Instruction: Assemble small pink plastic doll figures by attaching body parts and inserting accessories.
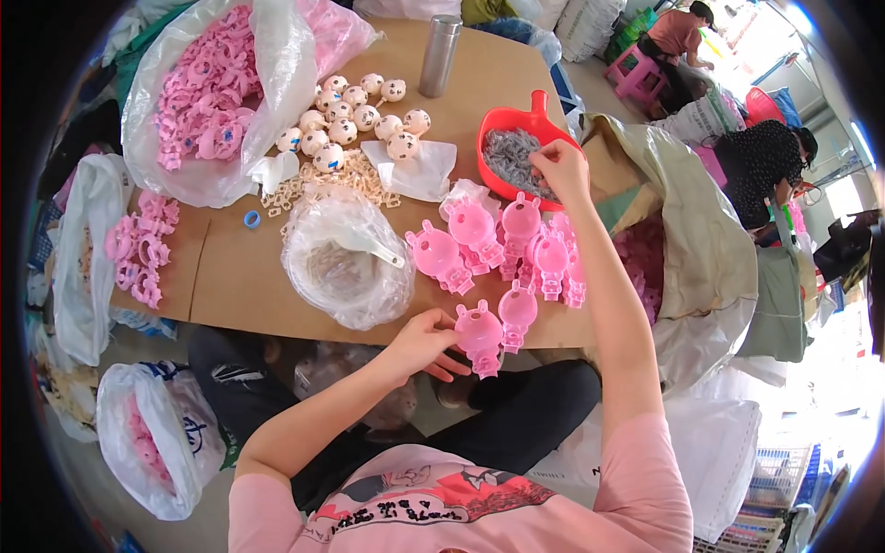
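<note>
My left hand (426,347) holds the edge of a pink bunny-shaped plastic shell (479,332) at the table's near edge. A second pink shell (517,311) lies right beside it. Over a red scoop (489,175) at the right, my right hand (562,170) has its fingers pinched together at the heap of small grey pieces (513,155). Whatever is between those fingertips is too small to make out. Several more pink bunny shells (473,223) lie between the two hands, hollow sides up.
Behind the shells are cream balls with dark spots (342,131), small cream parts (364,175) and a steel flask (441,57). A plastic-lined bowl (343,267) stands left of my left hand. Pink parts fill a bag (277,92). Two people work at far right, beyond a big sack (701,276).
</note>
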Demonstrator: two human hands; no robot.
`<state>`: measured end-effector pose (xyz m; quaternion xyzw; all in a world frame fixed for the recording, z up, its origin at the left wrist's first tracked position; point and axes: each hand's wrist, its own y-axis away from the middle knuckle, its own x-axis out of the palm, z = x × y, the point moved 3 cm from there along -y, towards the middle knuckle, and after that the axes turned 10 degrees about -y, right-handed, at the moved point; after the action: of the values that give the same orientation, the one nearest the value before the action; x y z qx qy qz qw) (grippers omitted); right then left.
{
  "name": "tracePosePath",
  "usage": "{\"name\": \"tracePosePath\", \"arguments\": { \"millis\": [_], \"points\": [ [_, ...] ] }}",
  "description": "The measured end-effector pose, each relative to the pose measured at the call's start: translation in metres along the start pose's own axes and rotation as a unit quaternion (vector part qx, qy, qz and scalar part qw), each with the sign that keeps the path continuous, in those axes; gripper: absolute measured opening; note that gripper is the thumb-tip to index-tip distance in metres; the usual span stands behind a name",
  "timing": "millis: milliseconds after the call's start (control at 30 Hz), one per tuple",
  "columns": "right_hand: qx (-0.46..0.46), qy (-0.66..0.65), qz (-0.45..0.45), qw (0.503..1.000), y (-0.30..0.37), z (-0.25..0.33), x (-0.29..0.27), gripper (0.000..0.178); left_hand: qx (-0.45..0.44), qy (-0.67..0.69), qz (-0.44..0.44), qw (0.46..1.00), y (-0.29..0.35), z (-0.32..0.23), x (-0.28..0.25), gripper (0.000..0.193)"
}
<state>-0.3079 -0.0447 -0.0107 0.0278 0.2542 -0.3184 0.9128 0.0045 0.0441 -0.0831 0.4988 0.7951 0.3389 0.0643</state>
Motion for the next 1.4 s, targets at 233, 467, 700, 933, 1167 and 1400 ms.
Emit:
{"name": "tracePosePath", "arguments": {
  "millis": [233,467,700,933,1167,1400],
  "points": [
    [-0.094,-0.208,0.088,0.970,0.127,0.064,-0.008,0.009,0.099,0.154,0.036,0.982,0.027,-0.016,0.001,0.024],
    [-0.190,-0.108,0.149,0.964,0.236,0.089,-0.011,0.016,0.177,0.191,0.022,0.965,0.062,-0.045,-0.006,0.041],
    [-0.220,-0.079,0.141,0.962,0.253,0.082,0.002,0.019,0.215,0.210,-0.001,0.954,0.072,-0.057,0.005,0.043],
    [-0.383,0.035,0.168,0.908,0.249,0.090,0.005,0.024,0.232,0.156,-0.066,0.958,0.071,-0.055,0.004,0.055],
    [-0.376,0.054,0.165,0.910,0.247,0.092,0.009,0.022,0.308,0.102,-0.110,0.940,0.070,-0.057,0.000,0.057],
    [-0.337,0.031,0.135,0.931,0.249,0.094,0.009,0.021,0.413,0.010,-0.139,0.900,0.071,-0.058,0.004,0.059]
  ]
}}
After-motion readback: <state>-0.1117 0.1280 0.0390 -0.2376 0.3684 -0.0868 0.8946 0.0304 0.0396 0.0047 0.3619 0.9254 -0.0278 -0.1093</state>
